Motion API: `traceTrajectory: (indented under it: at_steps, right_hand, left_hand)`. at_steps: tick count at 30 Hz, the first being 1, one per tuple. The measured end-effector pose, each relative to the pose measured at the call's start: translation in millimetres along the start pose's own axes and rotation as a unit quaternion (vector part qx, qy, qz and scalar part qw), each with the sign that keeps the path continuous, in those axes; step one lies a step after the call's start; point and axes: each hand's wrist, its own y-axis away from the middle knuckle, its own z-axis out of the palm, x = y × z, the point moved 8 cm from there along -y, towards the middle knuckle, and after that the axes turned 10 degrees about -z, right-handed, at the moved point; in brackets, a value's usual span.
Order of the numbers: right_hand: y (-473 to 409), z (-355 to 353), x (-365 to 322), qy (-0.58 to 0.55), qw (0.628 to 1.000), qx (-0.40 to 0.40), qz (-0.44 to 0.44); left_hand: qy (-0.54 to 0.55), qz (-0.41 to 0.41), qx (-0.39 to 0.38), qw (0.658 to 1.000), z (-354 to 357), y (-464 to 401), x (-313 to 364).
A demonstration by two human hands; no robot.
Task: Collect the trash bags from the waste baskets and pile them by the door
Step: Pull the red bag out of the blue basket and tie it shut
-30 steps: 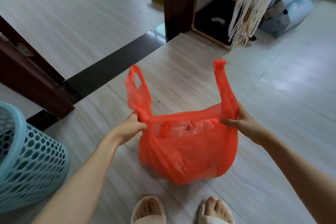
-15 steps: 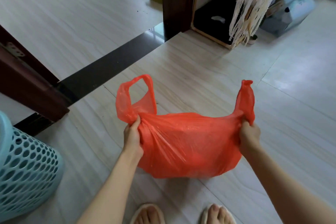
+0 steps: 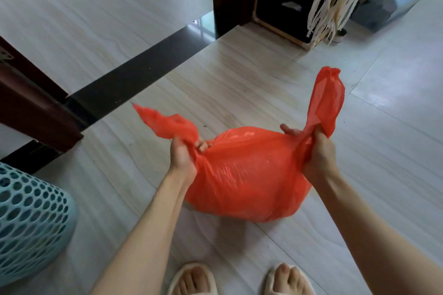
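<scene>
Red trash bag (image 3: pixel 249 175) is resting on the floor (image 3: pixel 239 79), just ahead of the slippers (image 3: pixel 193 280). Left hand (image 3: pixel 183 158) is pinching one handle; right hand (image 3: pixel 318 153) is fisting the other. Handles are stretching left-right, bag between both grips, equally near (contents probably light). Basket (image 3: pixel 31 220) is standing left, door (image 3: pixel 28 108) beyond.

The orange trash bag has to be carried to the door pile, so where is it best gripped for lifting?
By its two twisted handles, from above. The left hand and right hand already pinch the orange trash bag at the necks where the handles narrow; the body is bulging and slippery, so the gathered plastic probably gives a firmer hold.
</scene>
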Motion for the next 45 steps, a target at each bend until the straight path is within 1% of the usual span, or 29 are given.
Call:
traceTrajectory:
  at_steps: [1,3,5,6,7,9,10,11,12,14,15,16,17,19,20,22,24,26,28,29,30,32,33,34,35,37,39,43,45]
  right_hand:
    - [0,2,-5,0.001,1.0,0.013,-0.017]
    - [1,7,-10,0.003,0.999,0.024,-0.04]
    - [3,11,-9,0.019,0.999,-0.001,-0.04]
    - [3,12,-7,0.038,0.998,-0.022,-0.042]
    - [3,13,-6,0.069,0.995,-0.045,-0.048]
    - [4,12,-6,0.185,0.977,-0.082,-0.073]
    - [5,12,-9,0.244,0.961,-0.093,-0.09]
    - [6,12,-12,0.284,0.948,-0.096,-0.107]
    - [7,12,-15,0.305,0.94,-0.094,-0.119]
    - [6,12,-18,0.312,0.938,-0.085,-0.126]
    - [5,11,-18,0.308,0.941,-0.08,-0.119]
    - [3,9,-16,0.296,0.946,-0.074,-0.106]
    - [2,8,-13,0.275,0.955,-0.068,-0.091]
    - [1,8,-7,0.237,0.968,-0.062,-0.061]
    - [2,9,-4,0.233,0.969,-0.065,-0.047]
    - [6,9,-1,0.244,0.967,-0.07,-0.022]
    - [8,3,2,0.251,0.966,-0.058,-0.001]
    - [8,-8,6,0.245,0.969,-0.034,0.024]
    - [9,-20,8,0.245,0.969,-0.004,0.039]
    - [9,-24,8,0.245,0.969,0.01,0.041]
    - [9,-25,9,0.237,0.971,0.019,0.041]
    - [12,-22,12,0.194,0.98,0.025,0.043]
    - [13,-19,15,0.166,0.985,0.025,0.048]
    - [15,-16,17,0.142,0.988,0.024,0.052]
    - [15,-12,20,0.132,0.989,0.022,0.056]
    - [16,-8,23,0.143,0.987,0.019,0.065]
    - [17,-8,28,0.163,0.983,0.021,0.077]
    - [18,-15,39,0.152,0.982,0.025,0.111]
    - [19,-14,39,0.128,0.987,0.034,0.095]
  left_hand:
    - [0.016,-0.031,-0.027,0.999,5,2,-2]
    - [-0.02,-0.064,-0.061,0.996,10,10,-5]
    - [-0.143,-0.048,-0.062,0.987,6,13,-8]
    - [-0.234,-0.033,-0.042,0.971,0,13,-8]
    - [-0.335,-0.014,-0.018,0.942,-5,12,-6]
    - [-0.519,0.051,0.053,0.852,-12,10,11]
    - [-0.571,0.086,0.09,0.812,-14,11,22]
    - [-0.601,0.117,0.122,0.781,-15,13,32]
    - [-0.614,0.151,0.138,0.762,-13,17,39]
    - [-0.624,0.221,0.123,0.739,1,27,48]
    - [-0.616,0.247,0.087,0.742,7,30,47]
    - [-0.585,0.26,0.039,0.767,15,32,44]
    - [-0.539,0.249,-0.013,0.804,23,34,39]
    - [-0.424,0.16,-0.107,0.885,38,35,22]
    - [-0.372,0.114,-0.133,0.912,44,35,13]
    - [-0.278,0.048,-0.144,0.949,53,34,0]
    - [-0.169,-0.017,-0.152,0.974,55,29,-13]
    - [-0.107,-0.047,-0.106,0.987,44,19,-23]
    - [-0.102,-0.026,-0.024,0.994,21,6,-23]
    - [-0.134,-0.007,0.003,0.991,13,2,-21]
    - [-0.197,0.012,0.022,0.98,8,1,-19]
    - [-0.344,0.061,0.053,0.936,5,1,-11]
    - [-0.378,0.072,0.072,0.92,5,3,-8]
    - [-0.38,0.075,0.079,0.919,4,2,-7]
    - [-0.346,0.07,0.073,0.933,4,2,-7]
    - [-0.176,0.022,0.038,0.983,6,1,-13]
    - [-0.059,-0.012,0.021,0.998,9,0,-20]
    - [-0.046,0.022,0.051,0.997,7,-2,-23]
    - [-0.056,0.047,0.069,0.995,4,-3,-23]
